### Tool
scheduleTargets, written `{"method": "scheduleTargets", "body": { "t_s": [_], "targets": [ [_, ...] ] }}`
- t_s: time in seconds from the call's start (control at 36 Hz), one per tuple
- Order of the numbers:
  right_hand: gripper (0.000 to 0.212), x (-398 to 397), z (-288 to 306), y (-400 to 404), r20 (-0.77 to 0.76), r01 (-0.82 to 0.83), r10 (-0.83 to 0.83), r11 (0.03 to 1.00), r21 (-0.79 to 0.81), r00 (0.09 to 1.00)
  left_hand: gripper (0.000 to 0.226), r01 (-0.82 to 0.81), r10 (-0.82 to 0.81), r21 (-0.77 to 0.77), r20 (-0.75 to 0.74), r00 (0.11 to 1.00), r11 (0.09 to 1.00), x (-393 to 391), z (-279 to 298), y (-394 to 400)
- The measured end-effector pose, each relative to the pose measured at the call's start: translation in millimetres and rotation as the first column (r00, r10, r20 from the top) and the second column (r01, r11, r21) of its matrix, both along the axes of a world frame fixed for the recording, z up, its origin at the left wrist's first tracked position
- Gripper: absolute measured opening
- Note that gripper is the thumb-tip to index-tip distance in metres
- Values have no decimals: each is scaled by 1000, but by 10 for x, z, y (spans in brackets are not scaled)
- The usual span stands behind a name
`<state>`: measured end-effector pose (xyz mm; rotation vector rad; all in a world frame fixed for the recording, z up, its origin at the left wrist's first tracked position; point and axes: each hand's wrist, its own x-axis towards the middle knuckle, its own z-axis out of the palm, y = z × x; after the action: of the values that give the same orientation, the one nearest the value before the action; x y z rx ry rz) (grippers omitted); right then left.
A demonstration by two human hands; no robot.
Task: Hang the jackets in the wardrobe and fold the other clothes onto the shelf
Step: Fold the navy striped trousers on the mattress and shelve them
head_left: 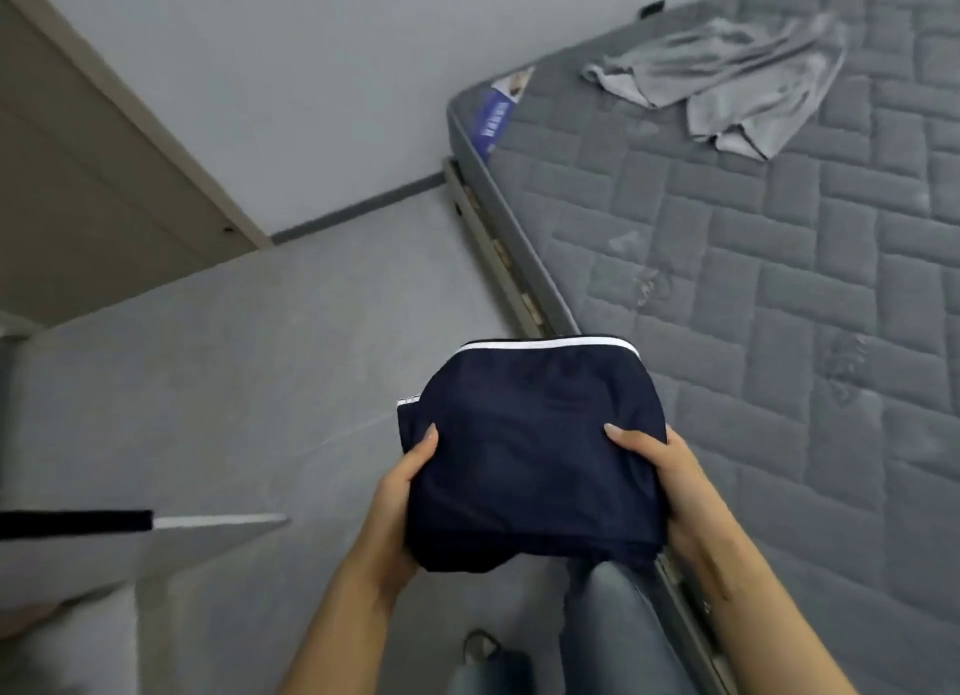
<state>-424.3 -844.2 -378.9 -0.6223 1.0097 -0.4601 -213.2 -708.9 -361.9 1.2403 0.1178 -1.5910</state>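
Observation:
A folded navy garment (530, 450) with white trim along its far edge is held in front of me, above the floor beside the bed. My left hand (400, 507) grips its left side, thumb on top and fingers hidden underneath. My right hand (670, 492) grips its right side the same way. A crumpled grey garment (727, 81) lies on the mattress (753, 289) at the far right. No wardrobe shelf or hanging rail is in view.
The grey quilted mattress fills the right side, its edge running diagonally toward me. A beige door (93, 175) stands at the left wall. A white panel with a black bar (78, 520) juts in at the lower left. Grey floor (260, 372) lies between them.

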Motion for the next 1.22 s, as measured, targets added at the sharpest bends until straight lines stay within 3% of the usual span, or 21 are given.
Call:
{"method": "scheduleTargets", "body": {
  "t_s": [0.17, 0.31, 0.39, 0.47, 0.56, 0.67, 0.72, 0.78, 0.86, 0.94, 1.06, 1.14, 1.22],
  "targets": [
    [39, 1145, 979, 471, 100, -314, 329, 939, -137, 939, 48, -267, 274, -100, 58, 960, 958, 685, 976, 1055],
    [42, 2006, 1667, 759, 159, -578, 621, 777, -248, 767, 50, -578, 592, -140, 95, 800, 804, 962, 1601, 1759],
    [47, 2528, 2019, 915, 207, -706, 766, 641, -301, 608, 56, -733, 770, -241, 138, 623, 636, 1023, 2022, 2079],
    [53, 3012, 2351, 1099, 256, -792, 873, 486, -370, 416, 47, -767, 864, -423, 377, 334, 482, 1048, 2519, 2350],
    [51, 3414, 2584, 1297, 244, -821, 934, 348, -452, 262, 47, -748, 836, -496, 531, 141, 441, 1065, 3016, 2587],
    [40, 3800, 2703, 1635, 101, -810, 983, 185, -557, 155, 41, -733, 730, -494, 684, 4, 467, 1090, 3641, 2845],
    [52, 3901, 2788, 1845, 11, -758, 991, 110, -642, 134, 43, -723, 633, -445, 774, -14, 528, 1101, 3953, 2951],
    [79, 3966, 2917, 2056, 13, -683, 993, 92, -724, 120, 44, -716, 485, -327, 875, 18, 616, 1094, 4248, 3047],
    [100, 4021, 3215, 2374, 80, -609, 994, 16, -793, -79, 32, -673, 244, -111, 964, 106, 731, 1024, 4627, 3159],
    [86, 4066, 3499, 2664, 50, -560, 964, -108, -822, -260, 32, -606, 98, 40, 977, 192, 794, 951, 4882, 3287],
    [82, 4121, 3714, 3013, 51, -555, 897, -226, -801, -439, 27, -568, 49, 120, 960, 274, 814, 891, 5089, 3558],
    [76, 4116, 3811, 3294, 151, -593, 880, -169, -787, -450, 27, -587, 42, 127, 963, 265, 799, 866, 5198, 3878],
    [60, 4145, 3963, 3627, 260, -631, 867, -78, -772, -425, 31, -662, 36, 87, 985, 170, 744, 859, 5297, 4270]
  ]
}}
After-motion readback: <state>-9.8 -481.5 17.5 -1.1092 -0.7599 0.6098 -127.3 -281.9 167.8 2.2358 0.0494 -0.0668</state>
